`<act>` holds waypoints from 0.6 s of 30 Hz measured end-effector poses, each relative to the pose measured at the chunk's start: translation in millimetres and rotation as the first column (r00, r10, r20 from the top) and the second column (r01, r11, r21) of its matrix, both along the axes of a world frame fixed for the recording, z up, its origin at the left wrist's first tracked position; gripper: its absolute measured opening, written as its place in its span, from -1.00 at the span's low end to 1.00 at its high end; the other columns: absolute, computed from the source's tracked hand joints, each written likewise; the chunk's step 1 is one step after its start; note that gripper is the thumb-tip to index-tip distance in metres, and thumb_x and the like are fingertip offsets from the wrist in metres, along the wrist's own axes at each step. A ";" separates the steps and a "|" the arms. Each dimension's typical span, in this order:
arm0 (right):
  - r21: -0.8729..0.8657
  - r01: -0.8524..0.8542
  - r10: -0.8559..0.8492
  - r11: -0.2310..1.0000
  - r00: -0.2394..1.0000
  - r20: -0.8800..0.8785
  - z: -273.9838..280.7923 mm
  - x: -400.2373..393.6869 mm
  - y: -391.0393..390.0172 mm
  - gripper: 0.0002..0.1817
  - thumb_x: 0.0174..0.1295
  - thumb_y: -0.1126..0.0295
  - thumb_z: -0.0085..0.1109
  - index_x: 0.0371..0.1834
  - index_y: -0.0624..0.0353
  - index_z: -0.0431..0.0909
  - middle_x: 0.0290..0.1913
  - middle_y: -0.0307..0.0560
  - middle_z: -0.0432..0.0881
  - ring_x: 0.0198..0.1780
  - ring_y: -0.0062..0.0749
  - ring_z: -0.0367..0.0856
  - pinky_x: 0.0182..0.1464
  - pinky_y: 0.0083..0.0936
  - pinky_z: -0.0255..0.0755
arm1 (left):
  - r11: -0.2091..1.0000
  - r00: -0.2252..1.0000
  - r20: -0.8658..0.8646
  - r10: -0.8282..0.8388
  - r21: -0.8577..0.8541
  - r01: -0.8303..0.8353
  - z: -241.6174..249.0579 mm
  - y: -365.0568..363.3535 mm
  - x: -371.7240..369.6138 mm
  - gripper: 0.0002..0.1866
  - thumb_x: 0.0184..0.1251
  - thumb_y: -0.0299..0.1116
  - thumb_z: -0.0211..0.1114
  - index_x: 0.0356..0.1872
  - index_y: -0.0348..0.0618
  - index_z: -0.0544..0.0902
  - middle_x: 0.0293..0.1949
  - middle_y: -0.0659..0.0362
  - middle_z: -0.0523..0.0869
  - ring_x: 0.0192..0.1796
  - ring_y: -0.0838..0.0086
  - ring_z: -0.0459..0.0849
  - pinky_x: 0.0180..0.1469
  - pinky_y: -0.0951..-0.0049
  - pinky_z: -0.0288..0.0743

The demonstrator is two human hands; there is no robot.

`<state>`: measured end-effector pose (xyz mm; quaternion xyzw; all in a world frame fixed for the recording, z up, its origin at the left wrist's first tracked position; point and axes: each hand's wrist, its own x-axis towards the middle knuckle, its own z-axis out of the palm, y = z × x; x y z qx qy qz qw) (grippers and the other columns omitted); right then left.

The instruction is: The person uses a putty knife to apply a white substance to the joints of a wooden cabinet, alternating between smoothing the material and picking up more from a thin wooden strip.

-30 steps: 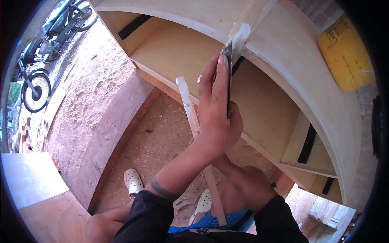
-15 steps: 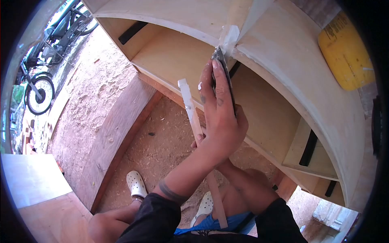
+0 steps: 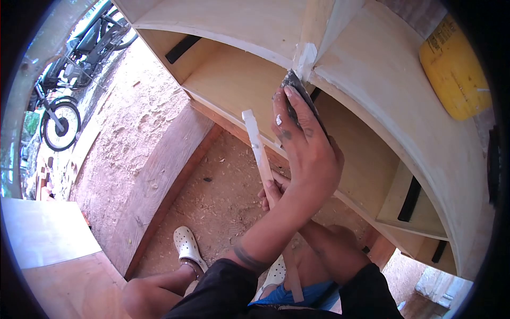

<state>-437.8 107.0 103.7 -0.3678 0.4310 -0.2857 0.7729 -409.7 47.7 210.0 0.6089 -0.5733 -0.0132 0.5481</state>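
Observation:
A dark flat scraper (image 3: 302,95) is gripped in my left hand (image 3: 313,151), its tip just below a joint between pale curved panels. White paste (image 3: 306,56) covers that joint. Lower down, my right hand (image 3: 272,194) is closed around a long thin wooden stick (image 3: 264,169), partly hidden behind my left forearm. The stick's upper end is coated in white paste, and it slants across the front of the wooden cabinet (image 3: 234,80). White specks mark my left fingers.
A yellow container (image 3: 457,69) rests on the cabinet at the upper right. A curved plank (image 3: 159,186) crosses the dirt ground at the left. Pale boards (image 3: 48,234) lie at the lower left, and a motorcycle (image 3: 64,117) stands beyond. Dark strips line the cabinet openings.
My left hand and the scraper have drawn down and slightly right, away from the pasted joint. The stick has shifted slightly right and down in view, and the whole view has moved a little.

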 end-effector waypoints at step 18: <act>-0.232 -0.023 -0.004 0.972 0.993 -0.115 -2.3 5.4 -2.7 -0.67 0.37 0.41 -0.14 0.12 0.32 0.40 -0.48 -0.17 0.53 -0.59 -0.71 0.46 -0.54 -0.68 0.48 | 0.957 0.937 0.339 -0.091 -0.232 0.177 13.8 15.8 93.5 -0.45 0.06 -0.71 0.04 0.18 -0.25 0.46 0.13 -0.13 0.48 0.18 0.00 0.46 0.23 0.12 0.30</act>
